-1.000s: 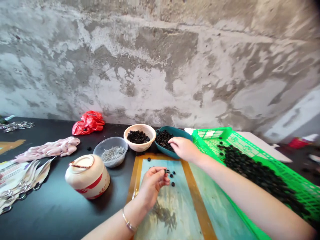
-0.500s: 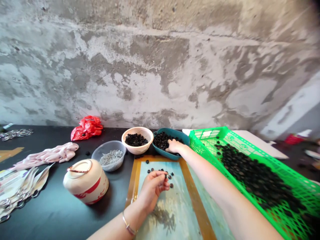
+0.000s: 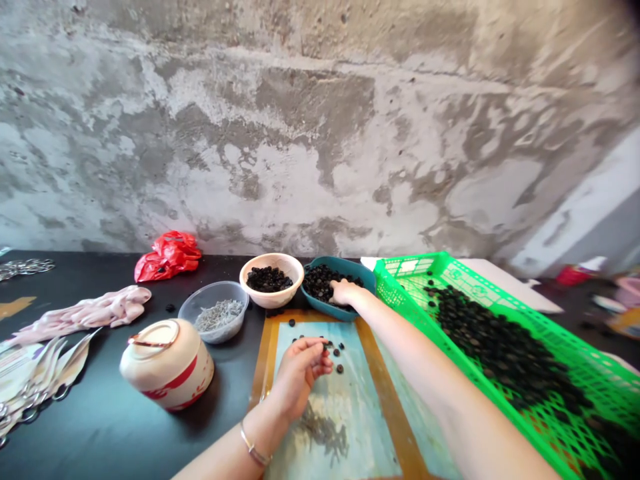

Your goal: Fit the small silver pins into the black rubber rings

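Note:
Above a pale blue board (image 3: 367, 427), my left hand (image 3: 300, 373) is closed in a pinch on a tiny item whose kind I cannot make out. Several small round black pieces (image 3: 340, 369) lie on the board by its fingertips. Below the palm is a small heap of thin grey nails or screws (image 3: 325, 433). My right hand (image 3: 345, 293) reaches into a teal bowl (image 3: 367, 277) of the same black pieces, fingers curled down among them. Their tips are partly hidden, and what they hold does not show.
A cream bowl (image 3: 295, 293) of black pieces and a clear tub (image 3: 187, 310) of grey nails or screws stand left. Nearer are a white-and-red canister (image 3: 170, 367), a pink glove (image 3: 90, 313) and a red bag (image 3: 170, 257). A green basket (image 3: 407, 267) flanks my right arm.
The view has turned slightly to the right, shifting everything a little left. The dark piece seen earlier at my left fingertips is less visible now. My right hand stays in the teal bowl.

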{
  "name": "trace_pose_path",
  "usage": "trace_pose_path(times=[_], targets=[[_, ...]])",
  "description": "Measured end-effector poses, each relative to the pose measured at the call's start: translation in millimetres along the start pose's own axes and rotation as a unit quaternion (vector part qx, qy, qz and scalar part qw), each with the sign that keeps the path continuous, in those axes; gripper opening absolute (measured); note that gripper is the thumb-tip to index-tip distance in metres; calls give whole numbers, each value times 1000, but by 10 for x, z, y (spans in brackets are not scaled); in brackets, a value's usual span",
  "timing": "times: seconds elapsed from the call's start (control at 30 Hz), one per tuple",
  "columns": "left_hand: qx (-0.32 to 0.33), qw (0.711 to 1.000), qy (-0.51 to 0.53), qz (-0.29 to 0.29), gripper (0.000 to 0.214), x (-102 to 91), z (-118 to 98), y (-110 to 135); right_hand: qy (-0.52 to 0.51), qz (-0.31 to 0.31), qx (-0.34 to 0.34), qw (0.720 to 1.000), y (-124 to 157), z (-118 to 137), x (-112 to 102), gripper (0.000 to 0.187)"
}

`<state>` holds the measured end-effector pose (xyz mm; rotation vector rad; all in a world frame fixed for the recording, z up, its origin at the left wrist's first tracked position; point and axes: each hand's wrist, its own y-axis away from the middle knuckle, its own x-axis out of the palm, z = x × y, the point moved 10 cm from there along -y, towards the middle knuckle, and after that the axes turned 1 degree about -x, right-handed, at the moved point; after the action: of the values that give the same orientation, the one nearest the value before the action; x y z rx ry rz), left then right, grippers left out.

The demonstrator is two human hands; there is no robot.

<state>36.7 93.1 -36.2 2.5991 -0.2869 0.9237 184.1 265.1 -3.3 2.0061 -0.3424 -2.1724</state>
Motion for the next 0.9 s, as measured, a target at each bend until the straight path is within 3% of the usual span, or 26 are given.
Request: trace_pose_path(times=[0.33,0.63,0.9], targets=[[17,998,42,-33,16,-116,-200,-78,-38,-54,-26,997,-6,-112,-92,32],[29,997,57,-37,12,-174,-277,-129,-90,-138,-31,986,46,-284,-338,31],[33,997,56,-32,14,-185,-285,-149,-183,-208,-50,959,289,-368,-642,28]])
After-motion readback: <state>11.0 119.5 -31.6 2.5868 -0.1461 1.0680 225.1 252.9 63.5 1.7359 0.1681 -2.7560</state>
